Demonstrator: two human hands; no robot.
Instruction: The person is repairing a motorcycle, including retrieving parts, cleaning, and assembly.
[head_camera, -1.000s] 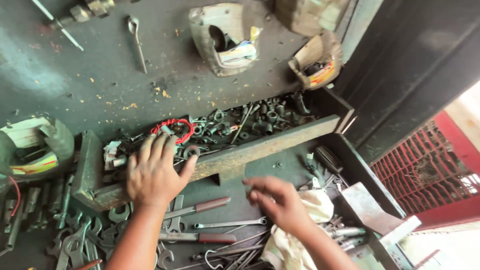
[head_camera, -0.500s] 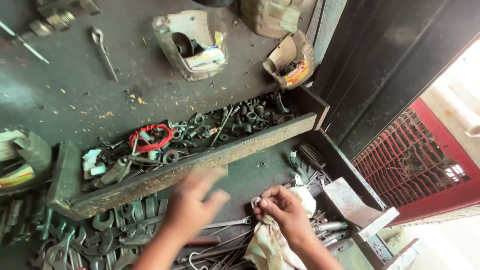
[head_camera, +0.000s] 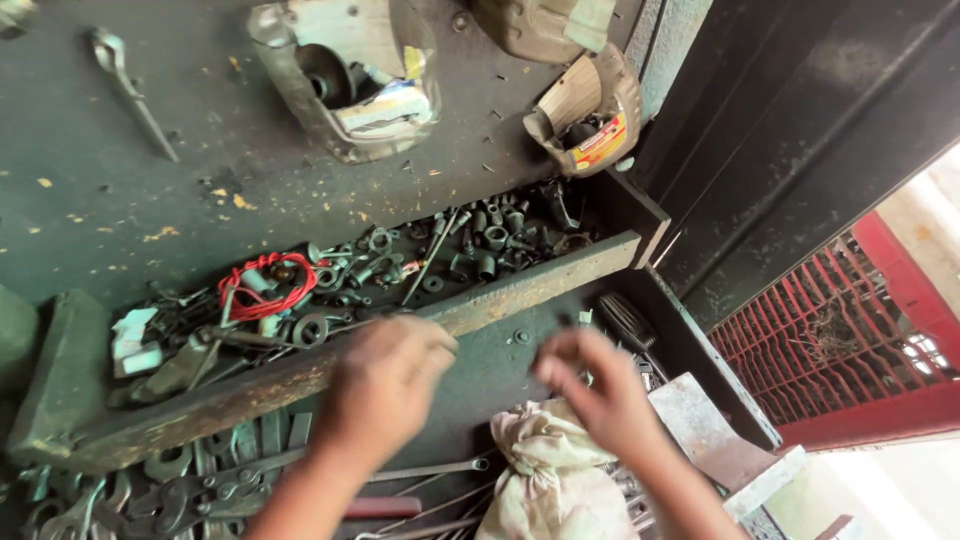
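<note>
Workbench (head_camera: 120, 190): one tray (head_camera: 300, 375), two hands (head_camera: 385, 385).

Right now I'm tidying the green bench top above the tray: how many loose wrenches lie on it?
1: a wrench lies at the top left of the bench top. Others may be hidden beyond the frame's edge.

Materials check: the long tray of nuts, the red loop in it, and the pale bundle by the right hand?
Tray: looks like steel, dull and rusty along its front edge, paint worn. Red loop: probably plastic-coated wire, glossy red in thin coils. Pale bundle: cloth, soft folds and grimy stains, below the right hand. Both hands are motion-blurred, so I cannot tell what they hold.
</note>
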